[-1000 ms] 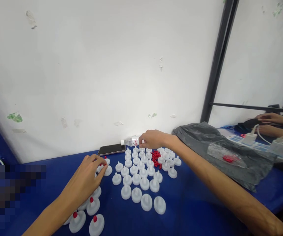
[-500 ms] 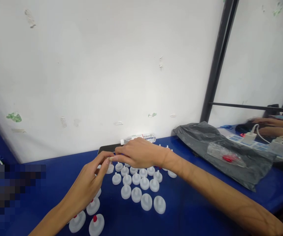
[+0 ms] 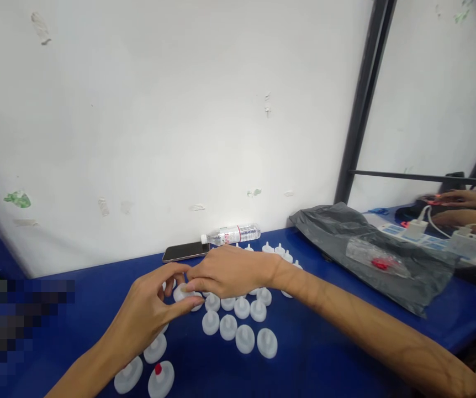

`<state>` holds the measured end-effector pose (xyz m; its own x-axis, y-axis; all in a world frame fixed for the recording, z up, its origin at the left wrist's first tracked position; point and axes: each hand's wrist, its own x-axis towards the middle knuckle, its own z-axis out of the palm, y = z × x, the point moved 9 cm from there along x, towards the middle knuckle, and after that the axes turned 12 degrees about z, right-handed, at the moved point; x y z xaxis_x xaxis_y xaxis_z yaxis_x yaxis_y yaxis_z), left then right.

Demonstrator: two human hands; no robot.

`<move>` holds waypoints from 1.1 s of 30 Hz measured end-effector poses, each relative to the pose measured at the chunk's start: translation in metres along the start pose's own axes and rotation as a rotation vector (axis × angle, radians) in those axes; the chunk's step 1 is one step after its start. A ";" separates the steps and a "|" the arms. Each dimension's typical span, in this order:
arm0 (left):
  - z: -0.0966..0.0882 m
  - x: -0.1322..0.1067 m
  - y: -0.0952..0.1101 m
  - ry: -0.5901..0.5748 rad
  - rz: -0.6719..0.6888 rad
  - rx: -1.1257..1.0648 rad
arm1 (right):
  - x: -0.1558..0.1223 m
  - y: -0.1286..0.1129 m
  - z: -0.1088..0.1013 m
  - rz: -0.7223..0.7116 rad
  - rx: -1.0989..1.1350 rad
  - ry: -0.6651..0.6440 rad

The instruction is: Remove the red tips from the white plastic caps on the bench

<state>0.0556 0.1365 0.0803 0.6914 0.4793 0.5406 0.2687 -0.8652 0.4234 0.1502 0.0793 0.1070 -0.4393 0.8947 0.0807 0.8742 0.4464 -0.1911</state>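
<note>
My left hand (image 3: 149,309) grips a white plastic cap (image 3: 181,292) between thumb and fingers, just above the blue table (image 3: 321,342). My right hand (image 3: 225,272) meets it from the right, fingertips pinched on the top of that same cap; what they pinch is too small to make out. Several white caps (image 3: 238,323) stand in rows under and in front of my right hand. Near my left wrist stand caps with red tips (image 3: 160,377).
A phone (image 3: 183,252) and a lying water bottle (image 3: 232,235) sit by the white wall. A grey plastic bag (image 3: 370,254) with a clear pouch of red pieces (image 3: 379,263) lies at the right. Beyond it are power strips (image 3: 440,243) and another person's arms (image 3: 465,207).
My right hand came back from the red pieces near the bottle to my left hand. The left hand lifted one white cap, and both hands now meet on it.
</note>
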 end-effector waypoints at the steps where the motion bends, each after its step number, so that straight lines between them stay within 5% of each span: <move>1: -0.001 0.000 0.002 0.001 0.006 0.016 | 0.000 -0.001 0.001 -0.021 0.007 -0.010; 7: 0.010 0.001 0.004 -0.177 -0.018 -0.191 | -0.006 0.009 -0.028 -0.086 0.055 0.067; 10: 0.013 0.000 -0.005 -0.200 -0.090 -0.217 | -0.016 0.041 -0.061 0.104 -0.050 0.216; 12: 0.011 -0.001 -0.016 -0.157 -0.139 -0.143 | -0.021 0.073 -0.066 0.315 -0.161 0.165; 16: 0.007 0.000 -0.030 -0.066 -0.084 0.034 | -0.033 0.125 -0.043 0.642 -0.228 -0.112; 22: 0.007 -0.001 -0.052 -0.055 -0.057 0.180 | -0.043 0.144 -0.007 0.821 -0.222 -0.423; 29: 0.023 -0.006 -0.067 -0.133 -0.046 0.204 | -0.042 0.162 0.002 0.907 -0.244 -0.409; 33: 0.015 -0.005 -0.064 -0.093 -0.038 0.259 | -0.038 0.164 -0.005 0.881 -0.238 -0.252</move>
<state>0.0455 0.1868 0.0394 0.7325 0.5072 0.4540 0.4500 -0.8613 0.2361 0.3114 0.1190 0.0771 0.3918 0.8941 -0.2168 0.9195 -0.3728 0.1246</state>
